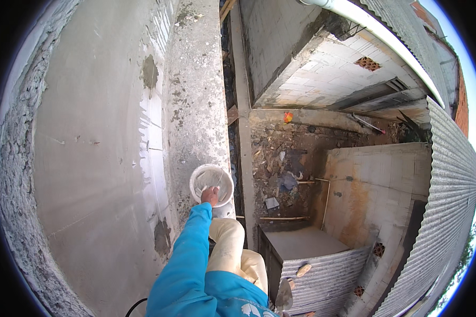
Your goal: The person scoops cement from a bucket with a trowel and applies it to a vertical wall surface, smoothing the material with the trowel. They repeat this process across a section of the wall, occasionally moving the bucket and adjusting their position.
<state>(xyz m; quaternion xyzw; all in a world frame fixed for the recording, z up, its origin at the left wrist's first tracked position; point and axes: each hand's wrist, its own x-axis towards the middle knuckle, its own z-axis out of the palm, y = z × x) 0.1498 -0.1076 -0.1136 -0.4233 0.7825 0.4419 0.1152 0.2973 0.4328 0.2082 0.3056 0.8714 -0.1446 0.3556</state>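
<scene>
A round, pale bucket (197, 182), its rim and inside coated with whitish residue, stands on a narrow concrete ledge (198, 105). My left hand (210, 196), at the end of a blue sleeve, is closed at the bucket's near rim. A thin line, perhaps the wire handle, runs from the fingers across the opening; the exact grip is partly hidden. Close to my right side at the lower edge shows a grey, blade-like flat piece (284, 297), too unclear to name. My right hand cannot be made out.
A smooth plastered wall (95, 132) with damp patches rises along the left. Right of the ledge is a gap, then a drop to a rubble-strewn yard (280, 164). Corrugated roofing (452, 174) and block walls (381, 174) stand at right. A stone (303, 270) rests on a lower sheet.
</scene>
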